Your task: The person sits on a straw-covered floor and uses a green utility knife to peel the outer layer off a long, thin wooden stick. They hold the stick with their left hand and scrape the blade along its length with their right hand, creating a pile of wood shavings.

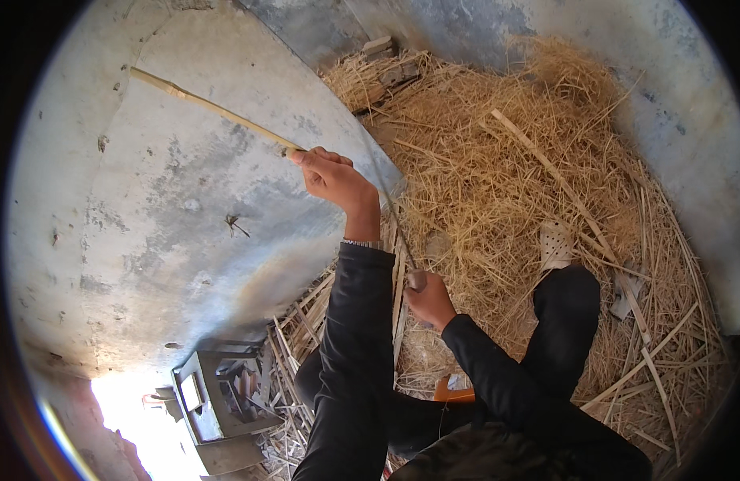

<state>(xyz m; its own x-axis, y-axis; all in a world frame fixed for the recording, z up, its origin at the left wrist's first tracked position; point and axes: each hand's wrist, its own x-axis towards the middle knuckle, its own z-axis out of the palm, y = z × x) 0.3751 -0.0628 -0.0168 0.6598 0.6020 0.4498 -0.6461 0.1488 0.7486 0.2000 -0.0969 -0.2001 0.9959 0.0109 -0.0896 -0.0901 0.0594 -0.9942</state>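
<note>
My left hand (335,181) is raised in front of the wall, its fingers closed round one end of a bamboo strip (226,114). The strip is pale and narrow, with a knot near its far end, and it points up and to the left. Lower down, my right hand (431,300) grips the handle of a long-bladed knife (397,220). Its thin, dark blade rises from the fist, passing just right of my left wrist. The blade is seen nearly edge-on and stands apart from the strip.
A heap of straw-like shavings (498,176) covers the floor ahead. A long bamboo strip (558,180) lies across it, near my shoe (556,245). Stained walls (202,184) rise around. An orange object (453,390) sits by my legs, and a grey cabinet (206,401) stands lower left.
</note>
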